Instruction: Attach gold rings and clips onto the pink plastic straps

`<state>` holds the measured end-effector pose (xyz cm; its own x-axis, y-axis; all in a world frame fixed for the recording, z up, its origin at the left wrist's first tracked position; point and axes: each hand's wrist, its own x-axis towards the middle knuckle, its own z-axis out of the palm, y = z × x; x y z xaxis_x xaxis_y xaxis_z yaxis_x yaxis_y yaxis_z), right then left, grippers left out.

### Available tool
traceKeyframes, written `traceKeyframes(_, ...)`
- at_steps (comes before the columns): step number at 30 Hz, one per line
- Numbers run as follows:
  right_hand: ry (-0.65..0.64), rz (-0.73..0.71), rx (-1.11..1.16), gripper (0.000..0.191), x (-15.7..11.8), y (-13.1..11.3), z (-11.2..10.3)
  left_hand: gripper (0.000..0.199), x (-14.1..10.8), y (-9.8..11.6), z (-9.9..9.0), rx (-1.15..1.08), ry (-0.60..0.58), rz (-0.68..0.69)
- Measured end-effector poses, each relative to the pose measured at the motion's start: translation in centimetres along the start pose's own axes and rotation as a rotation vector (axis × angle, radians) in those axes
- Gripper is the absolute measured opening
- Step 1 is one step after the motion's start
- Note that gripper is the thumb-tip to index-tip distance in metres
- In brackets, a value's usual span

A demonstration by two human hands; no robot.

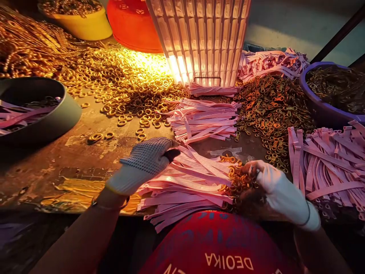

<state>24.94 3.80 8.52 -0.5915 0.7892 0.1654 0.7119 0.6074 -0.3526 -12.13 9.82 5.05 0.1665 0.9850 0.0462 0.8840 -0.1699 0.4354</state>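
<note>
My left hand (152,160), in a white glove with dark dots and a dark bare thumb, is closed at the left end of a pink strap (199,158). That strap slants across a heap of pink straps (176,186) at the table's front edge. Gold metal clasps (238,179) cluster at the right ends of the heap. Over them my right hand (265,175), in a white glove with bare fingertips, has its fingers pinched together. What lies between those fingertips is too small and dark to make out.
Gold rings (128,83) spread behind my left hand. A dark round tub (65,110) stands at left. Behind the heap lies another bundle of pink straps (205,120). Gold clasp pieces (268,110), a purple basin (310,95) and more pink straps (333,163) are at right.
</note>
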Motion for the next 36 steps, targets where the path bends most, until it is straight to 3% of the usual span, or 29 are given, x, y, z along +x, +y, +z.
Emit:
traceKeyframes(4,0.083,0.219,0.203,0.024,0.8,5.3,1.9,0.035,5.4,-0.4,2.5,0.158,-0.052,0.083)
traceKeyframes(7,0.019,0.422,-0.024,0.025,3.0,9.4,5.1,0.034,9.7,0.6,4.3,0.155,-0.151,0.051)
traceKeyframes(10,0.014,0.535,-0.173,0.026,5.8,11.7,8.2,0.025,12.1,1.4,5.9,0.170,-0.247,0.017)
traceKeyframes(14,0.018,0.585,-0.255,0.030,8.9,12.5,11.3,0.026,11.8,1.9,7.6,0.226,-0.261,-0.007)
traceKeyframes(17,0.003,0.616,-0.302,0.026,10.2,12.8,12.5,0.028,10.5,2.0,8.2,0.241,-0.287,0.005)
traceKeyframes(24,0.002,0.639,-0.333,0.022,10.6,13.4,12.4,0.033,11.8,1.0,7.8,0.215,-0.333,0.039)
traceKeyframes(28,0.011,0.630,-0.313,0.022,10.5,13.3,12.3,0.038,12.9,0.7,7.2,0.220,-0.208,0.045)
traceKeyframes(32,0.014,0.621,-0.290,0.024,10.5,13.5,12.3,0.053,13.5,1.5,8.2,0.191,-0.041,0.129)
traceKeyframes(36,0.017,0.616,-0.267,0.027,10.6,13.7,12.3,0.056,14.9,2.8,9.6,0.222,-0.103,0.174)
